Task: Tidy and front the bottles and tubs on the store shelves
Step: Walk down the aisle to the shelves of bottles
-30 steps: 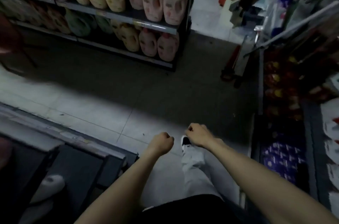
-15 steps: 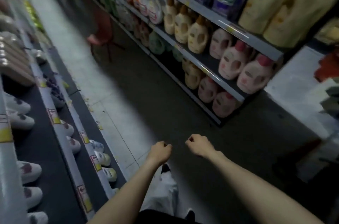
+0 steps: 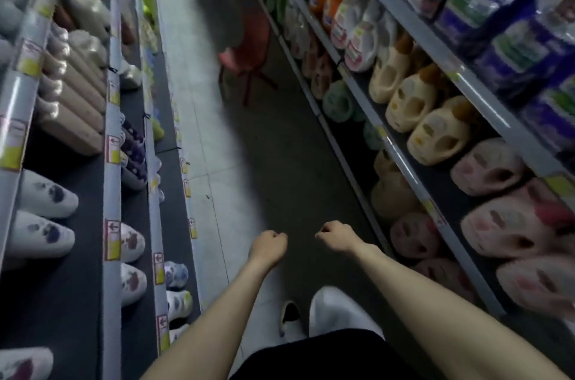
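A red stool [image 3: 245, 52] stands on the tiled floor [image 3: 211, 161]. Right of the stool, a shelf unit [image 3: 389, 143] carries cream jugs [image 3: 413, 108] and pink jugs [image 3: 504, 224]; left of the stool, a facing rack [image 3: 112, 192] holds white bottles [image 3: 46, 192].

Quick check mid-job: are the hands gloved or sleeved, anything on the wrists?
No gloves on the left hand or right hand. Both forearms are bare to the frame edge, no sleeves showing, and no watch, band or ring is visible in this dim picture.
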Motion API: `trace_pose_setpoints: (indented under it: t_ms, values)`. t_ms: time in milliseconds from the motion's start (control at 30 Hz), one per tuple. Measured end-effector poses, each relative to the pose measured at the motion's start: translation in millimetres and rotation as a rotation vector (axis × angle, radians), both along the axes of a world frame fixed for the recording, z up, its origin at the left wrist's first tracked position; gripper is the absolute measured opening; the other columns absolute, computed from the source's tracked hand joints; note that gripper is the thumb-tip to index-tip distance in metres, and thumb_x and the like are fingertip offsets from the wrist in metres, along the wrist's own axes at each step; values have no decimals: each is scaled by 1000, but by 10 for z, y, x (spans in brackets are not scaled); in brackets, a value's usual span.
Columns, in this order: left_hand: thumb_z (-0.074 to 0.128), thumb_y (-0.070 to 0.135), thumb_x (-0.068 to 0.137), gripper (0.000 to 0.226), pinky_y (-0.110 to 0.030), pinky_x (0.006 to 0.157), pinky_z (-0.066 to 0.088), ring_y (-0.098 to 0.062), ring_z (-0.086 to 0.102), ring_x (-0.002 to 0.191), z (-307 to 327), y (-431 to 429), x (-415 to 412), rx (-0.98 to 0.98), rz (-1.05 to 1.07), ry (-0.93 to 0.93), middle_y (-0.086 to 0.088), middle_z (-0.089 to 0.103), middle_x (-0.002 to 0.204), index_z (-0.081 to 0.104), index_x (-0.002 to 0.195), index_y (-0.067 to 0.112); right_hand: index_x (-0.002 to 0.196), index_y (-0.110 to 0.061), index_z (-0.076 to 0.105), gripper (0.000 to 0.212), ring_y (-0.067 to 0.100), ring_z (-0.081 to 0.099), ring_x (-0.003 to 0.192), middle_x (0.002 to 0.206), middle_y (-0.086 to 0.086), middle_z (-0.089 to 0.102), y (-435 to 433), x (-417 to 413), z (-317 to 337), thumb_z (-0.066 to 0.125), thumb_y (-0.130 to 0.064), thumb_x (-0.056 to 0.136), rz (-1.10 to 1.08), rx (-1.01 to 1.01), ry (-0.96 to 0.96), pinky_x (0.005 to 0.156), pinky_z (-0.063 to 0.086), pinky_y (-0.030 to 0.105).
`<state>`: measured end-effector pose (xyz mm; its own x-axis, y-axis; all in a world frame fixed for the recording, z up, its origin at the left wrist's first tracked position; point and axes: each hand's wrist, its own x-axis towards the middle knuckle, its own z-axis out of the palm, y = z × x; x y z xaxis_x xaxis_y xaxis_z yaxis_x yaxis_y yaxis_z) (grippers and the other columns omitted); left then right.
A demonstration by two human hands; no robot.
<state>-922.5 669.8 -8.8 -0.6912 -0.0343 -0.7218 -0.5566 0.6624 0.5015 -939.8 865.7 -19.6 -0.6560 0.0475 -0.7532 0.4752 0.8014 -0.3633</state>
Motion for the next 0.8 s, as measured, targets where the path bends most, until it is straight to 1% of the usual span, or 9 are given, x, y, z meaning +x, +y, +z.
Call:
trace_pose_setpoints:
  t_ms: [100,167,267,367,433,500,667,733,800]
  values:
    - [43,30,101,28,-31,83,39,-29,54,97,-92,-97,-577,-21,69,-28,-13,62,107,63,95,12,115,-17,69,34,25,69,97,115,10,70,-114,-704,-53,58,-40,93,30,-22,-21,80,57,33]
    - [42,29,100,33,-34,82,41,-33,56,97,-159,-150,-1026,-12,131,-59,-16,62,102,63,85,9,114,-17,70,34,24,66,95,116,10,70,-180,-1213,-101,58,-38,91,60,-34,-26,78,51,30]
    - [43,29,99,34,-37,78,43,-36,60,92,-247,-234,-1773,16,229,-84,-14,62,93,55,71,14,112,-16,72,34,27,65,98,114,12,71,-267,-2067,-195,56,-36,90,96,-52,-13,77,46,27]
    - [44,29,98,34,-36,76,45,-38,65,95,-314,-305,-2629,76,344,-123,-21,68,101,67,91,4,108,-13,75,31,30,68,102,109,12,73,-381,-2975,-286,57,-32,91,81,-108,-27,81,52,31]
    - [46,31,93,42,-47,83,53,-46,65,110,-357,-389,-3182,81,429,-144,-27,69,114,69,104,-2,104,-14,77,29,29,69,103,107,11,75,-484,-3551,-295,58,-32,92,82,-126,-61,89,56,35]
    - [47,34,88,45,-54,92,54,-48,63,114,-328,-483,-3697,82,472,-144,-28,68,117,68,106,-2,97,-16,77,26,27,72,95,99,8,76,-605,-4068,-274,59,-34,91,80,-144,-93,87,57,37]
    - [47,29,96,41,-47,96,52,-45,63,115,-46,-749,-4841,83,538,-72,-25,69,119,71,114,0,90,-18,74,23,26,74,82,88,7,76,-999,-5297,-153,58,-35,88,157,-149,-92,75,60,38]
    - [48,32,95,41,-46,91,53,-44,63,115,-49,-935,-5266,89,580,-82,-24,70,117,71,111,2,91,-16,74,23,25,73,79,88,7,76,-1212,-5800,-146,58,-34,88,200,-152,-86,70,59,36]
    - [48,35,88,42,-45,80,53,-45,65,110,-141,-1145,-5678,101,626,-87,-24,71,112,72,101,4,91,-14,74,23,27,73,78,87,9,76,-1434,-6306,-195,59,-32,88,241,-138,-84,66,58,36]
